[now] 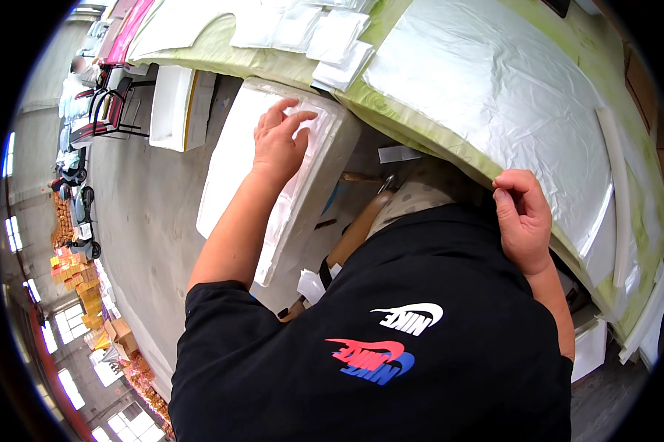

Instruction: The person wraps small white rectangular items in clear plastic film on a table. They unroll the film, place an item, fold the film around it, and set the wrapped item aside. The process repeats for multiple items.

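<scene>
My left hand [279,141] is over a white, translucent plastic bin [338,136] beside the table, its fingers bent and apart with nothing visible between them. White sheet-like material [232,158] shows at the bin's top, with thin clear film along one side. At the table's near edge, my right hand [525,217] has its fingers curled and thumb and forefinger close together. What they pinch, if anything, cannot be made out. Beyond that hand a large, wrinkled silvery-clear plastic sheet [494,96] lies flat on the green-patterned table cover [398,121].
Stacks of small white packets [336,37] lie on the table's left part. A long pale strip [615,191] lies at the right. On the floor stand a white box [174,110] and a dark-framed chair [111,110]. Farther left are scooters [85,214], piled boxes [78,272] and another person [85,72].
</scene>
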